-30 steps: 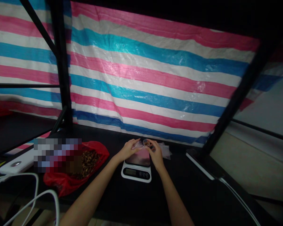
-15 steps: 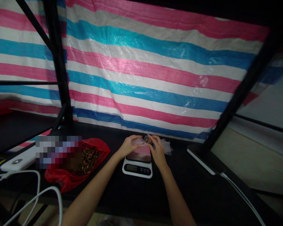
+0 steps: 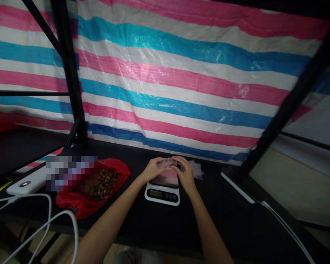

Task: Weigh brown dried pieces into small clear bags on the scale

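Above the platform of a white digital scale (image 3: 162,194), both my hands meet. My left hand (image 3: 154,170) is closed on a clear plastic bag (image 3: 163,164), thumb nearest me. My right hand (image 3: 186,173) grips a small clear cup (image 3: 171,160) between thumb and fingers, and the cup is tipped against the bag's side. What the cup holds now is too small and blurred to tell. More clear plastic bags (image 3: 197,169) lie on the table just right of my right hand.
A red plastic bag (image 3: 74,207), open and full of small brown pieces (image 3: 106,182), lies left of the scale. Beyond it is a white power strip (image 3: 24,186) with white cables (image 3: 74,229). A phone-like device (image 3: 238,187) lies right. Black posts and a striped sheet (image 3: 167,91) stand behind.
The small cup, which showed brown pieces through its mouth, has turned over towards the bag in my left hand. My view has shifted slightly.
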The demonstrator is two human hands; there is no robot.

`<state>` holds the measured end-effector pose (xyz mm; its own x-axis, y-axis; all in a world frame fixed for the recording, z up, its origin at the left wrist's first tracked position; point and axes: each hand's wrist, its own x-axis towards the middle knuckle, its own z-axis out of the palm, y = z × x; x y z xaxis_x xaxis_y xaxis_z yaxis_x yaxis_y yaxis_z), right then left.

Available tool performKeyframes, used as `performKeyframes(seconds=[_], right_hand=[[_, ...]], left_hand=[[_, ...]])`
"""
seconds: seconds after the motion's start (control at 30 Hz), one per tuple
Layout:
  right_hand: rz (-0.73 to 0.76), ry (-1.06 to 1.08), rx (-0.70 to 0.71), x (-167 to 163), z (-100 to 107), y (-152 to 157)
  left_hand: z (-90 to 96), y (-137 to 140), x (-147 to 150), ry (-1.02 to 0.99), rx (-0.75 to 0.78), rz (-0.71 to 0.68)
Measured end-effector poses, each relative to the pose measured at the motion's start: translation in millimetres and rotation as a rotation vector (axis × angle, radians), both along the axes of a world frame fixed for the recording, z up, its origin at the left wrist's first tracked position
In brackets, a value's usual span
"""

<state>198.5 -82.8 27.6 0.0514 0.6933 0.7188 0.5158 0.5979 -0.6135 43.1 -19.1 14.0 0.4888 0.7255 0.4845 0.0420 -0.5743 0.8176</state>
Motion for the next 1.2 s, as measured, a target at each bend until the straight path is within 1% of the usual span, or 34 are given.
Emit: performKeyframes(seconds=[0.1,0.23,0.3,0.37,0.57,0.7,0.83,0.97,1.2], right_hand=[[0.012,0.011,-0.029,-1,0,0],[0.045,0.159,-0.081,-3,-5,2],[0.063,0.239,-0.072,-4,-6,3],[0.072,0.266,-0.055,-5,-6,3],[0.066,0.216,-0.028,-4,-2,1],[0.048,0.164,-0.007,-5,1,-2],[0.041,0.120,0.019,-6,5,-4],[0.045,0.108,0.030,-8,6,-5],[0.048,0.103,0.045,-9,7,-6]], left_hand=[[0.4,-1,0,-0.008,-0.029,-0.029],[1.3,-2,0,-0.025,-0.083,-0.045],[2.4,-2,0,-0.039,-0.101,-0.052],[4.0,-3,0,-0.057,-0.115,-0.064],[4.1,-5,0,-0.093,-0.164,-0.087],[4.3,-6,1,-0.095,-0.147,-0.077],[10.0,-10,-1,-0.080,-0.124,-0.072],[13.2,-12,-2,-0.068,-0.112,-0.077],[12.4,-11,-1,-0.078,-0.126,-0.083]])
